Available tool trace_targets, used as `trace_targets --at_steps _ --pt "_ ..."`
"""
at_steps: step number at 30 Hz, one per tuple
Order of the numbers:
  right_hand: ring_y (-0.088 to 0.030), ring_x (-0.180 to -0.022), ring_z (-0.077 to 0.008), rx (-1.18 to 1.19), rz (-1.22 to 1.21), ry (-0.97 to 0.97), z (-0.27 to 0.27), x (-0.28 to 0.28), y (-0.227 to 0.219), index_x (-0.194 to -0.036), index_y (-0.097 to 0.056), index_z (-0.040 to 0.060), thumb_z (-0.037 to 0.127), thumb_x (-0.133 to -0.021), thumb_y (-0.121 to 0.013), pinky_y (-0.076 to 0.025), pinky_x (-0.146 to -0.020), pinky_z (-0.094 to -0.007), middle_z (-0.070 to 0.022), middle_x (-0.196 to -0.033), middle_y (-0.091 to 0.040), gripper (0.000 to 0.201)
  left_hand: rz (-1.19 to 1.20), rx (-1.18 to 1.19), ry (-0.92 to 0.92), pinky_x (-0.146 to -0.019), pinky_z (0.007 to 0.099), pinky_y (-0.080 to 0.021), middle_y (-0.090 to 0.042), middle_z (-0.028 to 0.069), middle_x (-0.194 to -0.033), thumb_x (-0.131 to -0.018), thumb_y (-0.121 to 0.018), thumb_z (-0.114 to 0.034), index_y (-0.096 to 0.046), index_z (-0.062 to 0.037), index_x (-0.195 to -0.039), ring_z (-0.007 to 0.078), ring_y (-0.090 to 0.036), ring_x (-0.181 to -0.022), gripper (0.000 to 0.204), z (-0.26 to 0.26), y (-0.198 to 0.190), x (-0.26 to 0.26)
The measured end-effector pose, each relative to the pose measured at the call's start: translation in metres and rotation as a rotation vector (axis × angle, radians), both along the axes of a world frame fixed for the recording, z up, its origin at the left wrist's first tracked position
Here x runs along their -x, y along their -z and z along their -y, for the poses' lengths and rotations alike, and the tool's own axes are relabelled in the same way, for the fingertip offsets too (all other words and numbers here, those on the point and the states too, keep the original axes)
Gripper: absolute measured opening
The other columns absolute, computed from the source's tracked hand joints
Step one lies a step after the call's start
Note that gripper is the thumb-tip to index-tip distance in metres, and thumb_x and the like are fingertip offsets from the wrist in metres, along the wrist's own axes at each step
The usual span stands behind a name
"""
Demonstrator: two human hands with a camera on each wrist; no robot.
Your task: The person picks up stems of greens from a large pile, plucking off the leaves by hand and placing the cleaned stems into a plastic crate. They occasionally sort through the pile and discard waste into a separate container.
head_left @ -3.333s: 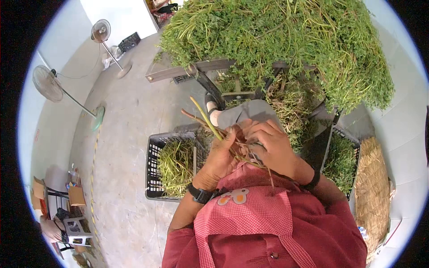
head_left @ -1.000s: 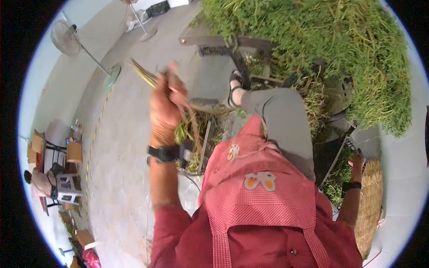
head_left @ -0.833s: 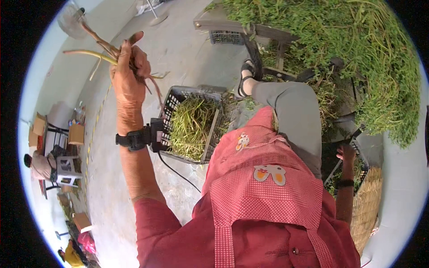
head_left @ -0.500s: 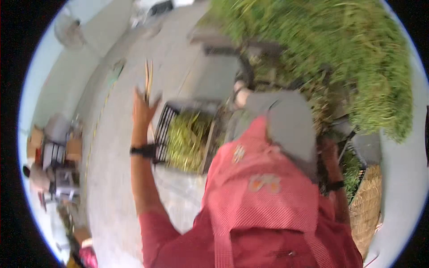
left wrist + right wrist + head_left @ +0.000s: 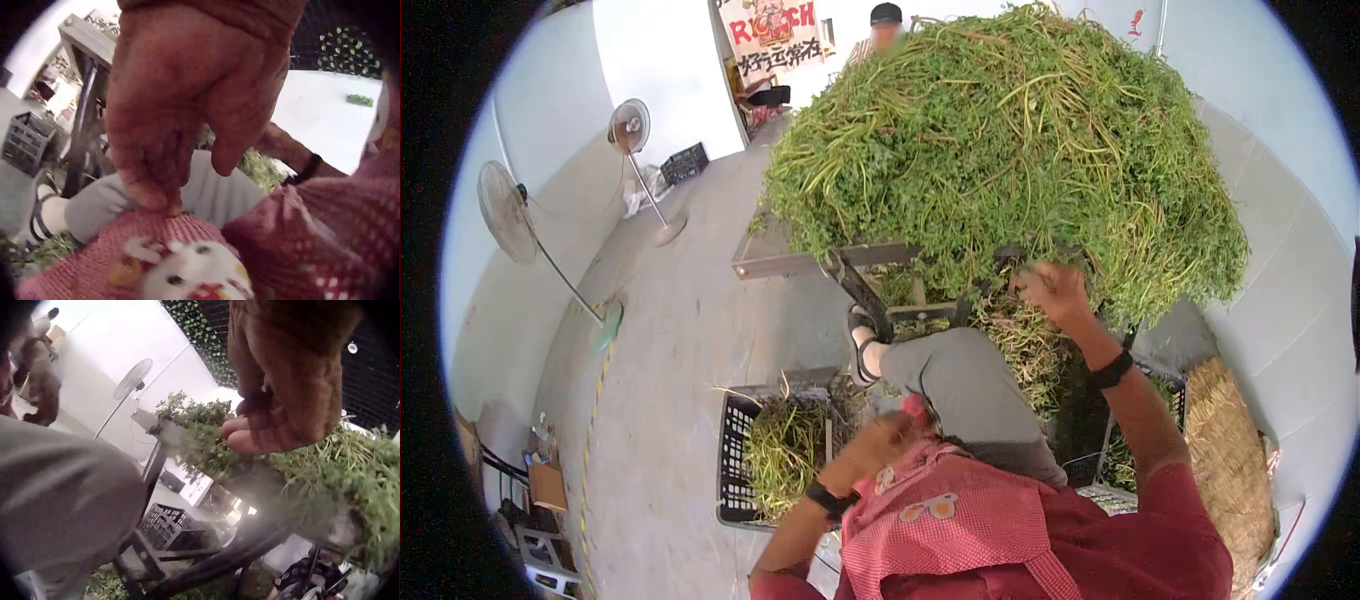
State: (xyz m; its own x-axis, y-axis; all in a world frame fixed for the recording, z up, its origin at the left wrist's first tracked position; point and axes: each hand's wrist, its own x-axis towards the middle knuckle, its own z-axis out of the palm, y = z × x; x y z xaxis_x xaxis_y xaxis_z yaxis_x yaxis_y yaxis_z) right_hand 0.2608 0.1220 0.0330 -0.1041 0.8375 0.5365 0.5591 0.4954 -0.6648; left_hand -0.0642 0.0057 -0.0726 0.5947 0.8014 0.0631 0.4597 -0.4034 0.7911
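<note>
Over the lap, close to the pink checked apron point(image 5: 960, 520), is the left hand point(image 5: 885, 440). In the left wrist view this hand point(image 5: 194, 100) hangs with loosely bent fingers, thumb apart, no stem visible in it. The right hand point(image 5: 1055, 290) is raised at the front lower edge of a big pile of leafy green stems point(image 5: 1000, 150). The right wrist view has the right hand point(image 5: 290, 394) with bent fingers before the greens point(image 5: 337, 469); nothing held can be made out. Whether its fingertips touch the leaves is unclear.
A black crate point(image 5: 735, 470) of cut stems stands on the floor at left. Darker stalks point(image 5: 1030, 350) lie under the table point(image 5: 785, 262). At right are another crate point(image 5: 1178, 395) and a straw bundle point(image 5: 1225, 450). Two fans point(image 5: 505, 210) stand left; a person point(image 5: 885, 30) is behind the pile.
Stems left the left hand over the floor at left, and that hand came back to the apron. From low at right, the right hand rose to the pile's edge. The head view tilted up.
</note>
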Motion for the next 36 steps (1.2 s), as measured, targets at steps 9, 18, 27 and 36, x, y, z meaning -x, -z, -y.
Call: trace_targets --at_steps 9,18,27,36 --pt "-0.061 -0.057 -0.0234 -0.033 0.102 -0.015 -0.074 0.075 -0.117 -0.084 -0.062 0.0004 0.022 -0.082 -0.056 -0.045 -0.053 -0.0329 -0.0140 -0.067 -0.061 0.022 -0.161 0.100 0.005 -0.079 0.0451 -0.046 -0.055 0.0186 -0.109 -0.085 -0.055 -0.033 -0.049 -0.0054 -0.113 0.0387 -0.054 -0.098 0.040 0.015 0.000 -0.028" --pt "-0.055 -0.093 -0.0307 -0.416 0.481 0.028 -0.137 0.189 -0.123 -0.101 -0.062 0.0081 0.027 -0.079 -0.061 -0.045 -0.076 -0.0375 -0.0131 -0.101 -0.058 0.029 -0.083 0.079 -0.065 -0.077 0.0410 -0.048 -0.060 0.0113 -0.099 -0.083 -0.056 -0.028 -0.060 -0.0117 -0.100 0.0327 -0.059 -0.090 0.024 0.007 0.036 -0.018" --pt "-0.046 -0.096 -0.0315 -0.400 0.679 0.019 -0.167 0.195 -0.086 -0.090 -0.065 0.0038 -0.005 -0.074 -0.054 -0.045 -0.083 -0.0419 -0.0126 -0.095 -0.052 0.021 0.090 -0.015 -0.063 -0.072 0.0421 -0.047 -0.062 0.0157 -0.089 -0.083 -0.058 -0.030 -0.060 -0.0082 -0.095 0.0344 -0.059 -0.086 0.025 0.001 0.048 -0.012" --pt "-0.057 -0.082 -0.0331 -0.448 0.090 -0.103 -0.189 0.167 -0.110 -0.087 -0.065 0.0025 0.021 -0.076 -0.064 -0.046 -0.073 -0.0405 -0.0152 -0.090 -0.060 0.021 0.025 0.011 -0.098 -0.066 0.0428 -0.047 -0.061 0.0190 -0.082 -0.081 -0.060 -0.031 -0.058 -0.0071 -0.090 0.0375 -0.059 -0.078 0.026 0.001 0.034 -0.015"
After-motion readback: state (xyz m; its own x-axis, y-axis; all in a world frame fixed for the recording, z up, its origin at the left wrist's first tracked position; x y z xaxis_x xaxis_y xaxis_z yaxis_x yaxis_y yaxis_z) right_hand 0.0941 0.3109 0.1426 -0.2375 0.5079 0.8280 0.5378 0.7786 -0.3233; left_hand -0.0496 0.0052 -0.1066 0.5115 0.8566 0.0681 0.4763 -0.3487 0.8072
